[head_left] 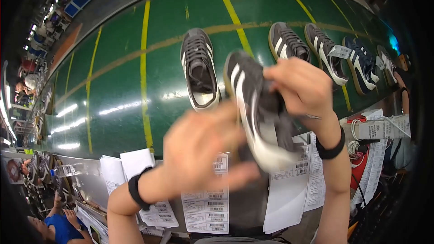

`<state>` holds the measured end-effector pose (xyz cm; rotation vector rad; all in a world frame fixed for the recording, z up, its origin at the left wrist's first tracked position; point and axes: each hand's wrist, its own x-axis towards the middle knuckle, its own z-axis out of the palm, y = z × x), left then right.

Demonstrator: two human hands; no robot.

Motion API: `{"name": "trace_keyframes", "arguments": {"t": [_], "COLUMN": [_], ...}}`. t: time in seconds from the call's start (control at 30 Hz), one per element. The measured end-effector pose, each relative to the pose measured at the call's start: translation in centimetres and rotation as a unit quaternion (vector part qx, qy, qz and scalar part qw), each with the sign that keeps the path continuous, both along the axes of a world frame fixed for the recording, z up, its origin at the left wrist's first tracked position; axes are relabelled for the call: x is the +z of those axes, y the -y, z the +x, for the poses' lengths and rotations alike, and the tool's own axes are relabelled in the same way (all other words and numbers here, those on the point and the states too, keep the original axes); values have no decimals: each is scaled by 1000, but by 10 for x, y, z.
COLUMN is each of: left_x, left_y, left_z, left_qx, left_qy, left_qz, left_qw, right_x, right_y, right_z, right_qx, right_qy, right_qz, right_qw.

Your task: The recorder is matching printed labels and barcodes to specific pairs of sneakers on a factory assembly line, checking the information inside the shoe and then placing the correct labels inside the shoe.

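Observation:
My right hand (302, 86) grips a dark grey sneaker (247, 91) with white side stripes by its tongue and lace area. The shoe is tilted above the near edge of the green surface, its white heel toward me and blurred. Close to the sole side of that shoe, my left hand (199, 147) is smeared by motion; whether its fingers touch the shoe cannot be made out. A matching grey sneaker (198, 65) rests on the green surface just beyond, toe pointing away. Both wrists wear black bands.
Grey sneakers (285, 40) and a navy pair (361, 65) with paper tags stand to the right on the green belt (117, 77). Barcode label sheets (205, 217) hang along the near edge. White cables (355, 142) lie at right. Another person's hand (400, 81) reaches in far right.

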<state>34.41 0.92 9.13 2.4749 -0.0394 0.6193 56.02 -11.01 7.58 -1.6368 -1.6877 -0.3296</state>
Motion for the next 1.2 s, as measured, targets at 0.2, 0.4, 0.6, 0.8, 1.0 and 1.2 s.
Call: {"name": "trace_keyframes", "arguments": {"t": [0.2,0.4,0.6,0.8,1.0,1.2], "left_x": [-86,-58,44,58,39,40], "left_y": [-67,-43,15,18,24,10], "left_z": [11,13,-52,-55,-52,-41], "left_qx": [134,80,-81,-75,-67,-22], "left_qy": [-74,-115,-234,-238,-136,-143], "left_qz": [181,95,-38,-82,-116,-1], "left_qw": [972,986,968,965,982,989], "right_x": [-34,-51,-2,-14,-14,13], "right_y": [-58,-70,-28,-46,-44,26], "right_z": [0,-42,-94,-94,-76,-50], "right_qx": [-57,-10,92,122,80,7], "right_qy": [-79,-56,-92,-322,-498,-403], "right_qz": [-30,-102,-151,-135,-298,-118], "right_qw": [995,993,980,929,810,907]}}
